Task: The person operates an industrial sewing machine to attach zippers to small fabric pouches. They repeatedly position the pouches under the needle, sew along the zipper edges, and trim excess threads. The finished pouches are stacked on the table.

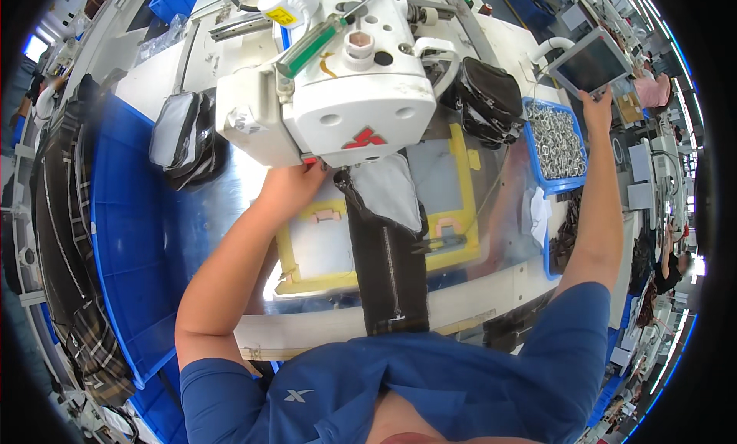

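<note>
A white industrial sewing machine stands in front of me. My left hand reaches in at the lower left of its head, beside a small red part; its fingertips are partly hidden. Below the head lies a black fabric piece with a zipper, topped by a grey-lined pouch part. It runs from a yellow-edged clamp frame over the table's front edge toward me. At the far right my right hand touches the lower edge of a small control screen, fingers stretched out.
A blue tray of metal rings or buckles stands at right. Black pouches and a grey-topped pouch stack flank the machine. A green-handled screwdriver rests on it. The large blue bin and dark fabric pieces fill the left.
</note>
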Action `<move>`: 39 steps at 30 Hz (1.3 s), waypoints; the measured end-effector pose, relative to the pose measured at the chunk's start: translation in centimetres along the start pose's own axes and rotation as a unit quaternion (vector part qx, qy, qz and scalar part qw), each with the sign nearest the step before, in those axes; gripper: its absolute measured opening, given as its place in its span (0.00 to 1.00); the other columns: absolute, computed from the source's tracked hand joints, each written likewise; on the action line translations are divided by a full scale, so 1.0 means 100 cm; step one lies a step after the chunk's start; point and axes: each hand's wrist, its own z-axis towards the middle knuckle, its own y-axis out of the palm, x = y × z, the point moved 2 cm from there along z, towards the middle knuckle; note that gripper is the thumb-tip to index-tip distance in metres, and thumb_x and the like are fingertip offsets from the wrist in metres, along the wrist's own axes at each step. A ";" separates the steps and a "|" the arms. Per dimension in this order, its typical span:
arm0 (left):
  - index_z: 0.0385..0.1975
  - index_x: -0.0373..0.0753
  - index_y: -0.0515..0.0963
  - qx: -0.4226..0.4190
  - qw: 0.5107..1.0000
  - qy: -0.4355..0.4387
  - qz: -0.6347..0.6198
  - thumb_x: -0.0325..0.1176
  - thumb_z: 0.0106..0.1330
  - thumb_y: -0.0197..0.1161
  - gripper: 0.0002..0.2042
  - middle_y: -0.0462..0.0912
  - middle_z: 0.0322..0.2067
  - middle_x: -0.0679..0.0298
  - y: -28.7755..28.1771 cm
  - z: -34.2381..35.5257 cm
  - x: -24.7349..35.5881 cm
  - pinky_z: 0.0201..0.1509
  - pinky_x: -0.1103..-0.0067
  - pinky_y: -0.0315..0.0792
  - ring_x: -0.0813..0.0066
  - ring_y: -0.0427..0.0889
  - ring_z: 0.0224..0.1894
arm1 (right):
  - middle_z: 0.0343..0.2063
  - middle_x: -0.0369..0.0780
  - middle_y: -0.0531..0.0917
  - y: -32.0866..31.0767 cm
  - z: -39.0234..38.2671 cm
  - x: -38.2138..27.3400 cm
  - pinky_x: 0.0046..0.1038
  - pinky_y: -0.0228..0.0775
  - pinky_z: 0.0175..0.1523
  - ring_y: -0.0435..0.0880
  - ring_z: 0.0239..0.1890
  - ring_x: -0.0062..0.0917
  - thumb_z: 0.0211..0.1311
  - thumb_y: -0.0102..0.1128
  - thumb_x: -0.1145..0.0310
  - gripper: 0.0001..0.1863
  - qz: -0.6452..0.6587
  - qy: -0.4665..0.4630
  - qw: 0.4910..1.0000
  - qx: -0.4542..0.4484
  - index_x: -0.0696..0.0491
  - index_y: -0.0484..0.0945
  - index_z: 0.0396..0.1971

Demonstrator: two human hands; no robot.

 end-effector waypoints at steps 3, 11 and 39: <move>0.53 0.37 0.84 -0.026 0.990 0.040 0.130 0.28 0.69 0.68 0.14 0.89 0.48 0.55 -0.006 0.004 0.019 0.53 0.68 0.81 0.61 0.88 0.49 | 0.63 0.49 0.82 -0.006 -0.020 -0.041 0.36 0.73 0.66 0.84 0.61 0.36 0.66 0.72 0.57 0.40 -0.065 -0.035 0.990 0.121 0.55 0.68 0.74; 0.47 0.39 0.88 -0.037 0.984 0.131 0.116 0.33 0.63 0.75 0.14 0.91 0.45 0.59 -0.006 0.009 0.029 0.53 0.66 0.81 0.59 0.89 0.48 | 0.28 0.38 0.88 -0.007 -0.244 -0.260 0.26 0.76 0.37 0.83 0.29 0.19 0.68 0.68 0.67 0.10 0.263 -0.201 0.870 -0.364 0.58 0.87 0.42; 0.54 0.44 0.83 -0.075 0.974 0.053 0.209 0.40 0.69 0.68 0.16 0.88 0.50 0.61 0.008 0.005 0.015 0.57 0.67 0.77 0.59 0.86 0.52 | 0.27 0.49 0.86 0.068 -0.314 -0.283 0.47 0.77 0.44 0.86 0.36 0.50 0.62 0.64 0.63 0.13 0.214 -0.364 0.815 -0.397 0.59 0.84 0.26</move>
